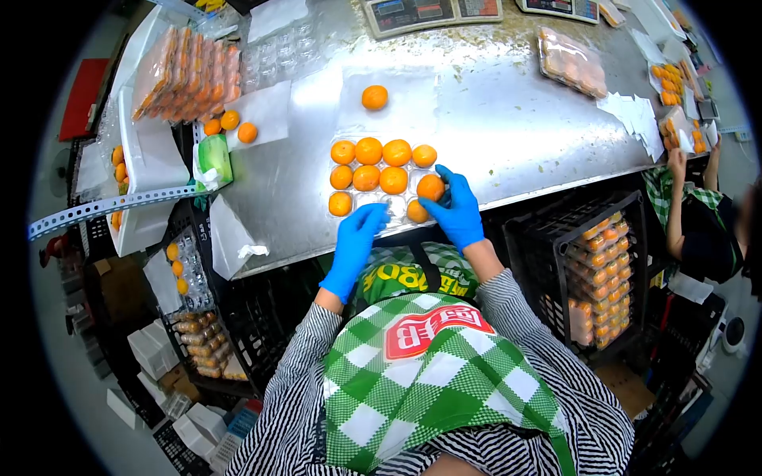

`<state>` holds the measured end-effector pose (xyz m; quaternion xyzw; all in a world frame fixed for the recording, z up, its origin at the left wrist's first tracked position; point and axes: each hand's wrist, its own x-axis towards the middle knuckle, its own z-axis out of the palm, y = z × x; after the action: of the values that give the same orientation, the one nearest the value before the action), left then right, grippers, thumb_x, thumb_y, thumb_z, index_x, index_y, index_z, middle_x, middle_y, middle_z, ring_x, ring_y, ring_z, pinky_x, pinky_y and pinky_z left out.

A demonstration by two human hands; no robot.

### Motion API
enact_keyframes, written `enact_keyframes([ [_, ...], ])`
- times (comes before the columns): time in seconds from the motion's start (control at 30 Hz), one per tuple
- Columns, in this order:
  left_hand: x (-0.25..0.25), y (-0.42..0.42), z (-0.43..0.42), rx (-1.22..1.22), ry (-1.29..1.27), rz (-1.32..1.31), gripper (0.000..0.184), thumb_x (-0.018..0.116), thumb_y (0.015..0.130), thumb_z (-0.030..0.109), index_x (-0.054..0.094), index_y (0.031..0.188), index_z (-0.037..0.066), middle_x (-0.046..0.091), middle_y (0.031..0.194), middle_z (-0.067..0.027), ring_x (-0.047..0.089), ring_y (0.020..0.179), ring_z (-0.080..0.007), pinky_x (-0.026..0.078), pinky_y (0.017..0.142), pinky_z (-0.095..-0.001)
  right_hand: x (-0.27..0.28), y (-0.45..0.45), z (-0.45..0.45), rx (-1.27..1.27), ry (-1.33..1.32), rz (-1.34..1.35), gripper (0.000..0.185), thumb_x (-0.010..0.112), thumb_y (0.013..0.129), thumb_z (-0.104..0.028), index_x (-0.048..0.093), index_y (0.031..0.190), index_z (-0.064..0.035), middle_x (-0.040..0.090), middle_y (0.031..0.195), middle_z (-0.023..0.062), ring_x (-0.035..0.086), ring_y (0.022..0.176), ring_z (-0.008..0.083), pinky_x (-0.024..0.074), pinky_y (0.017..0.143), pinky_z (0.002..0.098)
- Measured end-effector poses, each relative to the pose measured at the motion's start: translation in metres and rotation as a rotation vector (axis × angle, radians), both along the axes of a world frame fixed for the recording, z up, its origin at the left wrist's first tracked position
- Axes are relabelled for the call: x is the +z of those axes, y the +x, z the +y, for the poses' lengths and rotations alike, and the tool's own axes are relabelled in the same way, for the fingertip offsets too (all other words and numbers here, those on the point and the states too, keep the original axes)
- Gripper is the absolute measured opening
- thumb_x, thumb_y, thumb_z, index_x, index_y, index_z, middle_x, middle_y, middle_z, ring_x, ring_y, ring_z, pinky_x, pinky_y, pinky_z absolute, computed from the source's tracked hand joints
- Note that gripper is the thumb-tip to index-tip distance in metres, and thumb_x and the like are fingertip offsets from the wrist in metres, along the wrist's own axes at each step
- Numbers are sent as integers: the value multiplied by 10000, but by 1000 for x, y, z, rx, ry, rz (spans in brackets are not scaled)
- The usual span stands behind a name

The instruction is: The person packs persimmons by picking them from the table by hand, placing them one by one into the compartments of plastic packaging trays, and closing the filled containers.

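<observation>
In front of me lies a clear plastic fruit tray [397,214] with mandarins [368,151] in several of its cups. My right hand [458,213], in a blue glove, closes its thumb and fingers around a mandarin [430,187] at the tray's right side. Just below that one, another mandarin [417,210] sits by the thumb. My left hand [359,238], also gloved in blue, rests at the tray's front edge beside unfilled cups, fingers extended and no fruit in them. Behind the tray, one mandarin [375,97] lies on the tray's clear lid [413,107].
Stacked filled packs [186,75], loose mandarins [247,132] and a white bin [151,151] are on the left. Scales [429,16] stand at the back. A filled pack [571,63] and papers [633,119] lie right. A black crate [548,246] stands below; a co-worker [698,206] is beyond.
</observation>
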<state>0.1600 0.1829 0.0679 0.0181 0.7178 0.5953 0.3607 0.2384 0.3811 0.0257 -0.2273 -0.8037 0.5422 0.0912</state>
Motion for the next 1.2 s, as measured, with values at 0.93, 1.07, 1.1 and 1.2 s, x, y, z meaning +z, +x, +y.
enact_keyframes([
  [0.93,-30,-45,-53,60,-356,451,423,713,777,249,588,1091,-5,611,985,-140,595,867,-252,483,765,-355,11,6,-33,-99,154,183,540,666,783,-25,503,1296,-71,529,1173,116,569,746,151,485,647,243],
  [1.07,-14,-49,-60,331,168,-220,363,618,872,262,591,1092,-26,636,971,-127,613,852,-191,495,780,-317,42,-8,-67,78,-123,183,554,654,779,-10,487,1304,-74,513,1207,116,560,773,157,476,680,253],
  [1.1,-20,-50,-63,320,322,-390,353,545,912,258,568,1141,-10,630,1031,-141,618,920,-210,496,842,-343,45,-15,-75,139,-171,187,570,668,784,-37,473,1318,-78,512,1206,115,556,790,158,476,697,257],
  [1.2,-4,-39,-52,289,525,-533,399,503,932,292,525,1200,-3,611,1119,-152,608,1005,-231,484,897,-363,37,-36,-98,210,-220,294,605,696,796,-106,444,1346,-85,514,1196,107,552,846,166,472,746,263],
])
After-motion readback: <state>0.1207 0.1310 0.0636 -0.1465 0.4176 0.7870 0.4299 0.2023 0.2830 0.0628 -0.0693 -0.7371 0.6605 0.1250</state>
